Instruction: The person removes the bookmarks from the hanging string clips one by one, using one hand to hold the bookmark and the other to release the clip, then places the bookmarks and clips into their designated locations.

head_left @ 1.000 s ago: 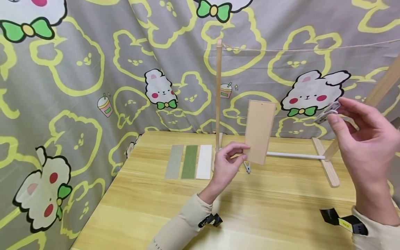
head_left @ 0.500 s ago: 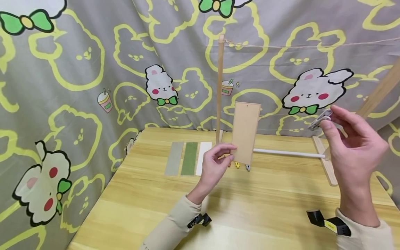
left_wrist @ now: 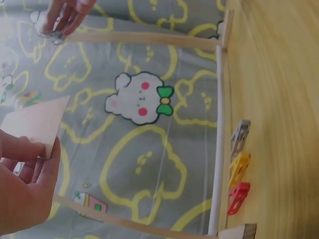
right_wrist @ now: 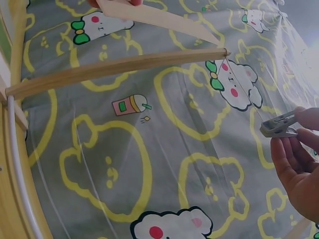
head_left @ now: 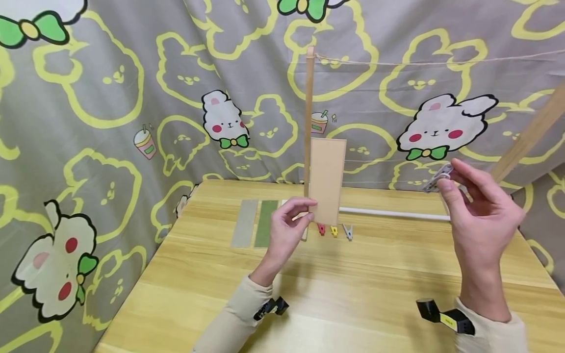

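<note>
My left hand pinches a thin tan rectangular card by its lower left edge and holds it upright above the table, in front of the rack. Farther right, my right hand pinches a grey clothespin between thumb and fingers, apart from the card. The right wrist view shows this clothespin near the string in the picture; whether they touch I cannot tell. Below the card, a red clothespin, a yellow clothespin and another grey clothespin lie on the table.
A wooden rack has a left post, a string across its top and a white rod low down. Left of it lie a grey card, a green card and a mostly hidden white card. A patterned curtain hangs behind.
My left hand has carried the tan card leftward, close to the left post in the head view. The right hand has moved left and lower with its clothespin. The red and yellow clothespins have come into sight.
</note>
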Tool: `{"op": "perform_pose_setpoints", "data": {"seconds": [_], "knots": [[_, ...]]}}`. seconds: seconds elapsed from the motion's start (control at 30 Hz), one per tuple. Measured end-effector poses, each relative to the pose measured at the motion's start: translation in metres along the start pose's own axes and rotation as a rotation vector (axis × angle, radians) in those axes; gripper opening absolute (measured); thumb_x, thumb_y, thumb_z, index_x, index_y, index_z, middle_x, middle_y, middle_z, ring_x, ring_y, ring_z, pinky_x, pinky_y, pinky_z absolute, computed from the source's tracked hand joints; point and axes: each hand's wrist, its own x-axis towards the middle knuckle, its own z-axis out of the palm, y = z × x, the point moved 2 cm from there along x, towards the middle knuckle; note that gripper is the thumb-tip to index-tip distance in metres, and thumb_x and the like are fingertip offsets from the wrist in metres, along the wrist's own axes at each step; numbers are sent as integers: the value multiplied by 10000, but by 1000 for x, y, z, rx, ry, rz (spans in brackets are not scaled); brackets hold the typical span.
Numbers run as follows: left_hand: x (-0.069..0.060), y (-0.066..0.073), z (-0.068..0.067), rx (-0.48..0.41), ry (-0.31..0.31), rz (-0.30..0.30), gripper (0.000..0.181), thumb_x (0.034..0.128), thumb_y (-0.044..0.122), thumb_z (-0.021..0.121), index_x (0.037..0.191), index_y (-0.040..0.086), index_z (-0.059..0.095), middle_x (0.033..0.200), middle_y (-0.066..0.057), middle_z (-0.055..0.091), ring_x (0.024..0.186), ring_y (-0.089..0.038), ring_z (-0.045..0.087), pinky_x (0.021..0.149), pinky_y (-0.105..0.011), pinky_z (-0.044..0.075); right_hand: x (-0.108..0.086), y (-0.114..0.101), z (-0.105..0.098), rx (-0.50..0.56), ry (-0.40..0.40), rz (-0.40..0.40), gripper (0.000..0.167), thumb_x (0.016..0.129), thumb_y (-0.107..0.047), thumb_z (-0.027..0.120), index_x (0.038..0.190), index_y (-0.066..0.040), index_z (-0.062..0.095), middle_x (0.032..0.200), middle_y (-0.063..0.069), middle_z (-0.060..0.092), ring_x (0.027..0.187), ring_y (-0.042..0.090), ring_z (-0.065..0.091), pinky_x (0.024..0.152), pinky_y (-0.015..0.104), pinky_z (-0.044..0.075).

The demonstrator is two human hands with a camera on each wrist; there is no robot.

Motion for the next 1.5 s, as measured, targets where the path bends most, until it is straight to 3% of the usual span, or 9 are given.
{"op": "perform_pose_setpoints", "data": {"seconds": [0.53, 0.77, 0.97, 1.3, 1.5], "knots": [[6, 11, -26, 35, 65, 9, 273, 835, -243, 647, 1080, -132, 695, 1090, -232, 692, 955, -159, 689, 826, -270, 600, -10, 7, 8, 5, -37, 16, 360, 784, 268, 692, 1129, 300, 592, 1069, 274, 699, 917, 269, 686, 882, 269, 587], [3, 16, -53, 53, 124, 3, 282, 825, -246, 655, 1095, -166, 670, 1121, -145, 702, 972, -161, 689, 828, -251, 597, -15, 13, 11, -49, -86, 37, 356, 801, 247, 702, 1145, 273, 611, 1063, 247, 701, 922, 250, 681, 904, 254, 575], [5, 20, -71, 46, 148, -36, 305, 814, -258, 656, 1112, -195, 643, 1120, -60, 713, 972, -151, 689, 833, -268, 602, -17, 19, 4, -82, -76, 53, 343, 815, 234, 702, 1148, 257, 623, 1047, 228, 710, 912, 236, 684, 891, 234, 574], [11, 31, -112, 37, 189, -34, 295, 823, -275, 643, 1114, -247, 600, 1076, -62, 727, 928, -155, 704, 788, -244, 601, -19, 25, 0, -98, -80, 77, 338, 820, 229, 700, 1149, 249, 629, 1048, 216, 713, 912, 219, 685, 875, 221, 576], [14, 35, -128, 57, 227, -33, 301, 816, -284, 645, 1111, -248, 600, 1061, -54, 729, 904, -153, 704, 749, -233, 599, -20, 32, -2, -108, -78, 101, 343, 820, 224, 704, 1156, 238, 635, 1073, 218, 719, 925, 207, 692, 877, 211, 570]]}}
